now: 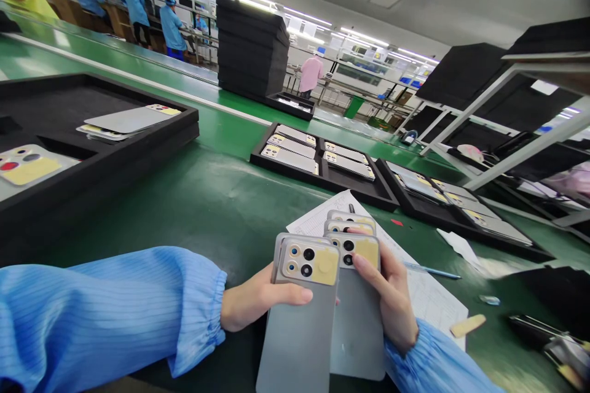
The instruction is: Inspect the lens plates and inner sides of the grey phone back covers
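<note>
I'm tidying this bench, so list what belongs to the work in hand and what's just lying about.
Seems part of the work:
grey phone-shaped panels in the left hand
more such panels in the right hand
black trays holding similar panels
printed sheet, possibly

Seems just lying about:
blue pen-like stick
red scrap
crumpled white paper
tan strip

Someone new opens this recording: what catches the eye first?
Likely the grey panels held in the left hand and right hand, bottom centre, with yellow patches beside dark lenses. Behind them, a tall black stack rises from the green surface, upper centre-left.
</note>
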The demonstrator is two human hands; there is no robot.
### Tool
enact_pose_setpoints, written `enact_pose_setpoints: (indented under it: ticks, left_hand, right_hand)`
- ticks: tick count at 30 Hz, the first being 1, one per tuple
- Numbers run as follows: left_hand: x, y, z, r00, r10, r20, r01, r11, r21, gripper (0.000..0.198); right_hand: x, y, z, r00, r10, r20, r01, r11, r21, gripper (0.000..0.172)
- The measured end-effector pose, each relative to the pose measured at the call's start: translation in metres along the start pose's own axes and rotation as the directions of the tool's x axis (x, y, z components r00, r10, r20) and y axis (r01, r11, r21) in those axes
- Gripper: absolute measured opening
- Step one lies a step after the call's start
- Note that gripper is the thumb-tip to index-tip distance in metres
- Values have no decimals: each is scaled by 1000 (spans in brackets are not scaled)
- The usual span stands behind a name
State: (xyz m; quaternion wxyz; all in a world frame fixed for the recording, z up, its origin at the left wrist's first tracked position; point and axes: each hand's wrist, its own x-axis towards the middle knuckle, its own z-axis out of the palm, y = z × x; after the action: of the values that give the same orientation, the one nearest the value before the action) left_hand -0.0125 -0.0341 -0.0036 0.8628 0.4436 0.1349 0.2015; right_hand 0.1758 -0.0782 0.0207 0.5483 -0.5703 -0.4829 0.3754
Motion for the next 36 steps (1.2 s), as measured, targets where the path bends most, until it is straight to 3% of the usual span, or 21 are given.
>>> enact_pose_setpoints:
  ticks: [9,18,25,31,36]
  left_hand:
    - [0,-2,0,999,10,34,-9,999,-42,35]
    - [2,0,2,999,49,-21,-48,999,15,33]
    - [3,-3,1,998,46,-51,-42,997,62,36]
    - [2,0,4,978,-2,-210,9,999,31,42]
    - [3,0,4,987,-20,-162,13,999,-47,41]
  right_hand:
    - [-1,6,-2,977,-92,192,132,969,-208,38]
    - [-2,9,1,986,-72,149,96,983,-159,29]
    - [-2,9,4,993,-36,113,50,990,-130,35]
    - [-3,10,4,993,6,119,12,989,-147,35]
    - [-3,12,4,990,20,136,8,979,-203,24]
